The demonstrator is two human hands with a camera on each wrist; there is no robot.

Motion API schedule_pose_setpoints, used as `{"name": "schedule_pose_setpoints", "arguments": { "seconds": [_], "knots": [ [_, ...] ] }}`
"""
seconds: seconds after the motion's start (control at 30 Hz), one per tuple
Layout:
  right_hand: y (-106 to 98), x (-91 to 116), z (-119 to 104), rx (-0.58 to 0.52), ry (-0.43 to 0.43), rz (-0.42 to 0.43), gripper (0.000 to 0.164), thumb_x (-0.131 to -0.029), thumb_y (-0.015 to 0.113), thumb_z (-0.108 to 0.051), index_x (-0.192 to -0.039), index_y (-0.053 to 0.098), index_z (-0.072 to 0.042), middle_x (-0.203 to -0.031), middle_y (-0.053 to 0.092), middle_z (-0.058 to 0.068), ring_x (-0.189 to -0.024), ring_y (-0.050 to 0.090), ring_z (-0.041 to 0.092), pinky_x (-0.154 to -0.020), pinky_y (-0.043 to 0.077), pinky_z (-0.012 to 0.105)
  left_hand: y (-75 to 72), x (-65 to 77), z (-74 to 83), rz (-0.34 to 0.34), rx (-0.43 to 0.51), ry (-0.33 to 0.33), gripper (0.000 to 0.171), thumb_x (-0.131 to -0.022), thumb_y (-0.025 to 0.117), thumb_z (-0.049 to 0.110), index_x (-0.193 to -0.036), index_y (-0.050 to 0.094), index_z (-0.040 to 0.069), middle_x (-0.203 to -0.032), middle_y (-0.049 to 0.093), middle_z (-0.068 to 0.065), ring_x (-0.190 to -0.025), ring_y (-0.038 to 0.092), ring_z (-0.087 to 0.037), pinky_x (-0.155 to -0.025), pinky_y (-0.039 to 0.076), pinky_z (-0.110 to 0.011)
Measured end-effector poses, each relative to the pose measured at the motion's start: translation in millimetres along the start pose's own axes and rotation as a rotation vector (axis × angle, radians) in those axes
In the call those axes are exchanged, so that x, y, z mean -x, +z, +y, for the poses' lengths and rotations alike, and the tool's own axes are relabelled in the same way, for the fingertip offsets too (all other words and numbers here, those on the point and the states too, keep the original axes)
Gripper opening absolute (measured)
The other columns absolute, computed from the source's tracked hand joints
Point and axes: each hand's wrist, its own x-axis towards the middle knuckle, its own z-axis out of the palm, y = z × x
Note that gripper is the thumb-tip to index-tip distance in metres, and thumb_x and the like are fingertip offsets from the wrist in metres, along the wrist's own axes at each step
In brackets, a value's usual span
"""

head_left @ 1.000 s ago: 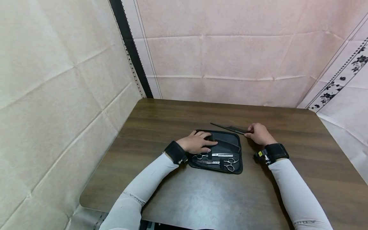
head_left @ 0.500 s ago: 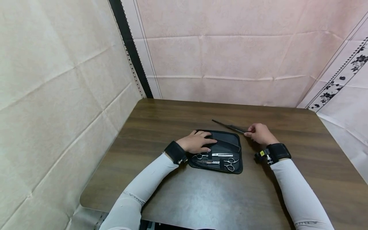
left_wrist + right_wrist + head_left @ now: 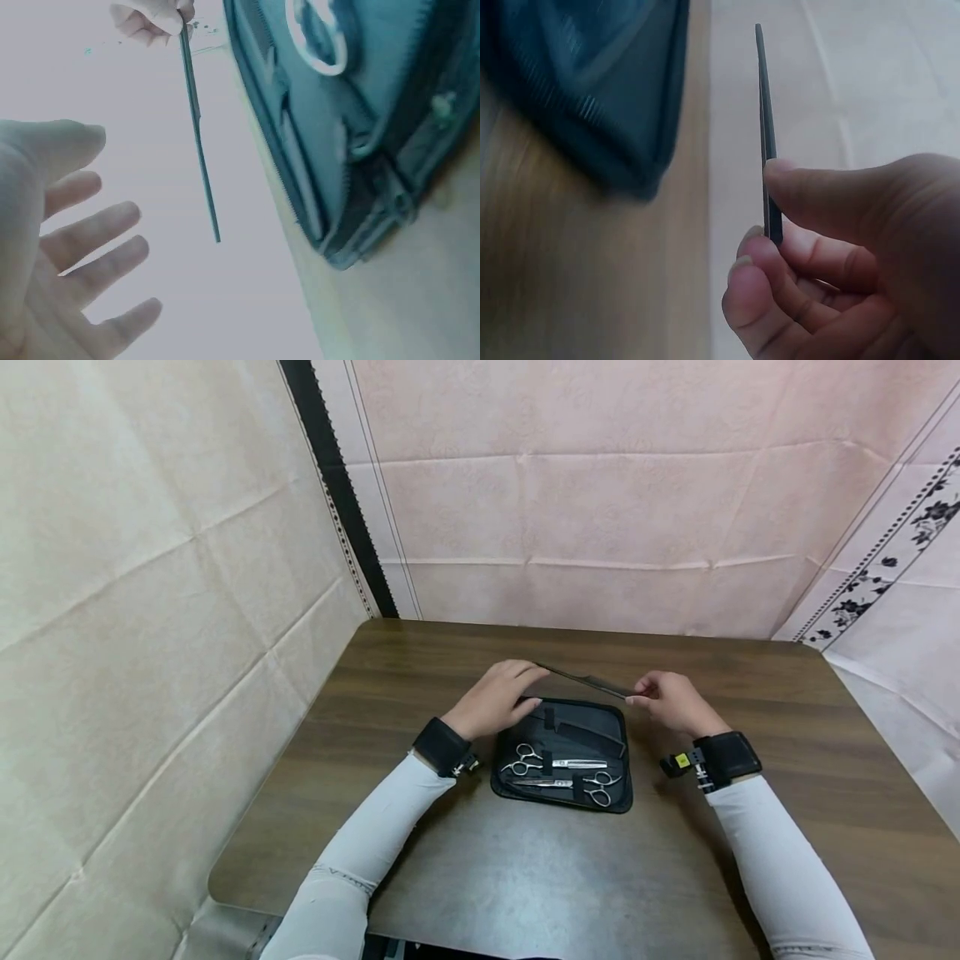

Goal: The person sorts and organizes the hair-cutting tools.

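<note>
A slim black comb (image 3: 596, 683) is pinched between the thumb and fingers of my right hand (image 3: 678, 703), held above the table and seen almost edge-on in the right wrist view. Its thin far end points at my left hand (image 3: 491, 702), whose fingers are spread and hold nothing. In the left wrist view a gap shows between those fingers and the comb (image 3: 198, 135). Below lies an unfolded black zip case (image 3: 585, 714). Strapped inside are a second black comb (image 3: 592, 737), thinning scissors (image 3: 579, 764) and another pair of scissors (image 3: 551, 783).
The brown wooden table (image 3: 450, 852) carries the case near its middle. Behind it hangs a creased pale cloth (image 3: 600, 510), and another pale cloth (image 3: 165, 635) covers the left side. Both wrists wear black camera bands.
My left hand has lifted off the case and moved up and back towards the comb's far end. My right hand has shifted slightly left and up with the comb.
</note>
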Motion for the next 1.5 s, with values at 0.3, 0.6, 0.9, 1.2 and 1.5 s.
{"name": "schedule_pose_setpoints", "arguments": {
  "seconds": [0.3,0.6,0.9,1.2,1.5],
  "knots": [
    [8,14,-44,0.041,-0.181,0.044,0.018,-0.098,0.07,-0.011,-0.109,0.065,0.003,-0.099,0.064,0.015,-0.088,0.059,0.026,-0.074,0.051,0.035,-6.7,-2.0,6.6,0.106,-0.114,0.078,0.044,-0.102,0.069,0.028,-0.142,0.061,0.013,-0.138,0.064,-0.005,-0.133,0.056,-0.023,-0.118,0.039,-0.042],
    [15,23,-61,0.075,-0.274,0.04,0.023,-0.097,0.073,-0.011,-0.112,0.065,0.004,-0.103,0.063,0.016,-0.09,0.06,0.026,-0.077,0.053,0.04,-8.3,1.0,9.3,0.025,-0.15,-0.004,0.029,-0.104,0.065,0.029,-0.129,0.068,0.013,-0.122,0.069,-0.001,-0.114,0.064,-0.019,-0.101,0.05,-0.038],
    [17,23,-60,0.08,-0.277,0.031,0.023,-0.098,0.072,-0.012,-0.113,0.064,0.003,-0.104,0.063,0.016,-0.091,0.061,0.025,-0.078,0.054,0.039,-10.3,3.0,7.1,-0.002,-0.15,-0.029,0.02,-0.103,0.066,0.03,-0.115,0.076,0.016,-0.107,0.071,0.002,-0.101,0.063,-0.016,-0.092,0.05,-0.034],
    [17,22,-61,0.086,-0.292,0.032,0.024,-0.097,0.073,-0.012,-0.113,0.065,0.004,-0.104,0.064,0.015,-0.091,0.062,0.025,-0.079,0.055,0.04,-8.9,2.6,5.3,-0.019,-0.163,-0.031,0.021,-0.104,0.065,0.03,-0.113,0.079,0.017,-0.102,0.07,0.003,-0.096,0.062,-0.015,-0.086,0.048,-0.031],
    [16,22,-64,0.086,-0.297,0.048,0.023,-0.097,0.074,-0.013,-0.113,0.066,0.002,-0.104,0.064,0.016,-0.093,0.062,0.026,-0.081,0.055,0.042,-10.8,3.8,3.9,-0.006,-0.124,-0.042,0.019,-0.104,0.065,0.028,-0.112,0.078,0.017,-0.102,0.07,0.003,-0.096,0.062,-0.014,-0.088,0.05,-0.033]
  ]
}}
